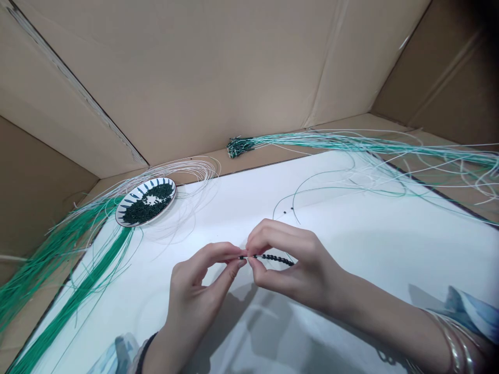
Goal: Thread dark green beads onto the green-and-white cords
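My left hand [198, 285] and my right hand [290, 265] meet over a white sheet [351, 234], fingertips almost touching. Between them runs a thin cord strung with a short row of dark beads [275, 257]. My right hand pinches the beaded cord with thumb and forefinger. My left hand pinches the cord's end, where one dark bead [241, 257] sits at its fingertips. The cord's free length [307, 187] curves away across the sheet behind my right hand.
A patterned dish [127, 205] of dark beads stands at the back left. Bundles of green and white cords lie at the left [58, 254] and along the back right [351, 143]. Cardboard walls [218, 72] enclose the surface. Two loose beads [288, 210] lie on the sheet.
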A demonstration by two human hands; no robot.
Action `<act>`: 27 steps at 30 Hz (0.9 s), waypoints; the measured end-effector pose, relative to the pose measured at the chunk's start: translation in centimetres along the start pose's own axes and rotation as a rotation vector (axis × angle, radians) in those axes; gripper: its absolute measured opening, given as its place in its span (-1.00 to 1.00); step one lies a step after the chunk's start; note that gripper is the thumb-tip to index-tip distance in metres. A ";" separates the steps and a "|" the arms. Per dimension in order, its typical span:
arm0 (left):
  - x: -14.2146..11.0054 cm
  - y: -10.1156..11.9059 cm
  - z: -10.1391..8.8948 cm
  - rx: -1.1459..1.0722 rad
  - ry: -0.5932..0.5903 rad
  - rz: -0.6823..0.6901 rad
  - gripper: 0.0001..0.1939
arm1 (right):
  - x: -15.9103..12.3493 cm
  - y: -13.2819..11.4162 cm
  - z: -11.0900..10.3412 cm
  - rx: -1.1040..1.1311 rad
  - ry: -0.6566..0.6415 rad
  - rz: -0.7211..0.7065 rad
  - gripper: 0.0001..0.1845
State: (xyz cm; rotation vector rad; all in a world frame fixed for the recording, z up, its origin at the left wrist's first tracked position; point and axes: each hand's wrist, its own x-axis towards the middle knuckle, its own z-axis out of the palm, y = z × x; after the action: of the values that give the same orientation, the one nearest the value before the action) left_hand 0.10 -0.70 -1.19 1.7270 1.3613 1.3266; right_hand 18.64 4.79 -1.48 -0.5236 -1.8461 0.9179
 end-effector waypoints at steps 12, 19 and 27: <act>0.9 1.0 0.2 -0.173 -0.058 -0.269 -0.85 | -0.4 0.3 0.5 0.020 0.031 0.096 -0.87; 0.7 0.7 0.1 -0.140 -0.057 -0.239 -0.86 | -0.4 0.2 0.4 0.010 0.027 0.114 -0.88; 0.7 0.8 0.0 -0.141 -0.075 -0.211 -0.83 | -0.4 0.3 0.4 0.015 0.014 0.103 -0.86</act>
State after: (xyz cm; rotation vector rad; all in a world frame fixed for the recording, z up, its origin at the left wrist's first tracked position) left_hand 0.39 -0.27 -0.25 1.4814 1.3340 1.1986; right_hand 18.41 4.55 -2.03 -0.6191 -1.8116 0.9935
